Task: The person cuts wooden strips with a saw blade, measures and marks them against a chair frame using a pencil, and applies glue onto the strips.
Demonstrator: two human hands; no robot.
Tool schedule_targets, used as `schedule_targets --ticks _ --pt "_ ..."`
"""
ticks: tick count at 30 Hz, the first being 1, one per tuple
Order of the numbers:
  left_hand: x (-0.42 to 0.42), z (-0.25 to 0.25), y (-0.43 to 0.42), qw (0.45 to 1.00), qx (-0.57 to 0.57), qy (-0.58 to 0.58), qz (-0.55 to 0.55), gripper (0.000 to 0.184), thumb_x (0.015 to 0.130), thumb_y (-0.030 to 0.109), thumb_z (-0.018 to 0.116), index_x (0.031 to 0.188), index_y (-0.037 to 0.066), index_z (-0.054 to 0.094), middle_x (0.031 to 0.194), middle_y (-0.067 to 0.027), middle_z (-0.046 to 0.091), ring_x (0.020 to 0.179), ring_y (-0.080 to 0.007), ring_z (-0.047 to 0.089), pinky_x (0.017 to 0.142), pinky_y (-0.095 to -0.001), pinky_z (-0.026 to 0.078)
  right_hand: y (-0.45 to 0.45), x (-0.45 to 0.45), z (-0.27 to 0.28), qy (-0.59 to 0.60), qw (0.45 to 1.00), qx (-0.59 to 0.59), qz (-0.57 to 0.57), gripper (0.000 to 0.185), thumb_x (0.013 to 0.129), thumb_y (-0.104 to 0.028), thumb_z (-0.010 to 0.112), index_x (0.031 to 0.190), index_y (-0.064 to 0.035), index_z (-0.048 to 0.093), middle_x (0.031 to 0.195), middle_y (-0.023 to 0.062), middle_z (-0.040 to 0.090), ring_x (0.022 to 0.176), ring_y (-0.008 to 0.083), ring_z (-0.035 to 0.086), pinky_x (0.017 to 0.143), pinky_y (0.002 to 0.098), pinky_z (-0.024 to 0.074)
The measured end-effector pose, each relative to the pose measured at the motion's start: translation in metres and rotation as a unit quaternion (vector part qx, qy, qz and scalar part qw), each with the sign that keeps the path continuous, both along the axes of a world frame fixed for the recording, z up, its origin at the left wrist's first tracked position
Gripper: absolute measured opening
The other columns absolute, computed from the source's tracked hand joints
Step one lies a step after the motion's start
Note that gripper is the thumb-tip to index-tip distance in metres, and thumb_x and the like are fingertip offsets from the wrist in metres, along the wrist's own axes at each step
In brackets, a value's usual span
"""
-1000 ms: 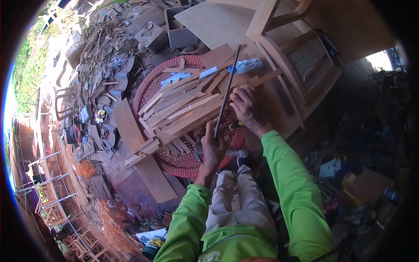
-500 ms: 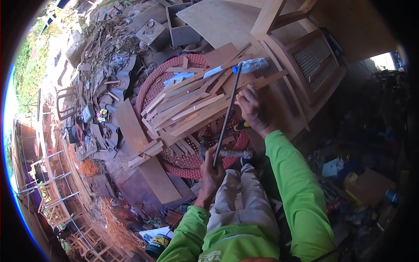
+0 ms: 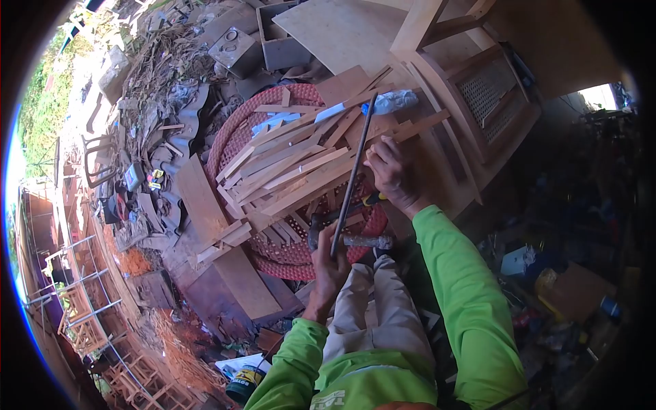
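My left hand (image 3: 329, 268) is closed around the lower end of a long, thin dark rod (image 3: 353, 176). The rod slants up and away, its far end beside a crumpled light-blue plastic bag (image 3: 395, 102). Just right of the rod, my right hand (image 3: 388, 167) has its fingers curled together; whatever they may pinch is hidden. Beneath the hands lie a tool with a yellow-and-black handle (image 3: 374, 199) and a thick, worn cylindrical piece (image 3: 369, 242). Several narrow wooden strips (image 3: 294, 160) are heaped on a round red woven surface (image 3: 222, 147).
To the right, a wooden chair frame with a cane panel (image 3: 482, 96) rests on a plywood sheet (image 3: 335, 34). Grey boxes (image 3: 280, 51) and debris lie at the upper left. A dark tub (image 3: 244, 383) stands by my left sleeve. Scattered clutter fills the shaded right side.
The view has shifted slightly, so the scene sits a little further left. Both hands keep nearly the same pose, and the rod stays in my left hand.
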State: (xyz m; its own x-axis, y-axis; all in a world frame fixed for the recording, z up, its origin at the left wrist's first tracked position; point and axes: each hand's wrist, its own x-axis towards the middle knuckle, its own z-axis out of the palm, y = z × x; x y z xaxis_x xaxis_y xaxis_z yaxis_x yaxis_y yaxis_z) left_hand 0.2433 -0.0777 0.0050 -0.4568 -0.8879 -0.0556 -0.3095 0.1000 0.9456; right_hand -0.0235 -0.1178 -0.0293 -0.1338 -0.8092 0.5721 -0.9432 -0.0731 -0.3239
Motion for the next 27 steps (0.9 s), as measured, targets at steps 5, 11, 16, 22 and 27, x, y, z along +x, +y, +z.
schedule_targets --ticks 5,11,16,22,27 --pt "0.064 0.002 0.029 0.998 0.023 -0.056 -0.01 0.026 0.114 0.012 0.059 0.137 0.0 0.062 0.078 0.0012 0.055 0.067 -0.0067 0.051 0.06 -0.027 0.044 0.0 0.001 0.002 -0.038 0.999 0.022 0.012 0.008 0.088 -0.003 0.073 0.095 0.0 0.069 0.102 0.0139 0.064 0.111 0.0365 0.064 0.101 0.0455 0.056" --pt "-0.044 0.01 -0.036 1.0 0.007 -0.018 -0.018 0.019 0.115 0.01 0.056 0.131 0.0 0.062 0.079 0.0016 0.053 0.07 -0.0058 0.048 0.061 -0.0263 0.042 0.001 0.003 0.004 -0.011 0.999 0.032 -0.009 0.006 0.091 -0.002 0.072 0.096 0.0001 0.07 0.104 0.015 0.064 0.114 0.0375 0.063 0.102 0.0455 0.056" --pt "0.027 0.0 0.01 1.0 0.023 -0.019 -0.001 0.021 0.115 0.012 0.056 0.132 0.001 0.064 0.078 0.0018 0.054 0.069 -0.0059 0.048 0.061 -0.0263 0.042 0.003 0.001 -0.004 -0.015 1.0 0.02 0.005 0.012 0.087 -0.002 0.07 0.099 0.0017 0.071 0.107 0.016 0.065 0.115 0.0382 0.063 0.105 0.0453 0.0557" --pt "0.008 0.005 -0.003 1.0 -0.016 -0.017 0.004 0.02 0.114 0.012 0.059 0.13 0.001 0.065 0.075 0.0016 0.055 0.067 -0.0073 0.051 0.06 -0.0269 0.042 0.001 0.003 -0.006 -0.02 1.0 0.014 0.01 0.016 0.084 -0.002 0.068 0.099 0.0028 0.071 0.107 0.0163 0.065 0.115 0.0381 0.064 0.105 0.0453 0.0559" --pt "-0.041 0.008 -0.038 0.999 0.01 -0.026 -0.02 0.017 0.114 0.01 0.06 0.129 0.003 0.064 0.077 -0.0006 0.056 0.069 -0.0076 0.052 0.061 -0.0277 0.043 0.001 0.001 0.004 0.007 1.0 0.029 -0.006 0.015 0.085 -0.004 0.067 0.098 0.0024 0.071 0.105 0.0153 0.066 0.113 0.0376 0.064 0.103 0.0458 0.0565"
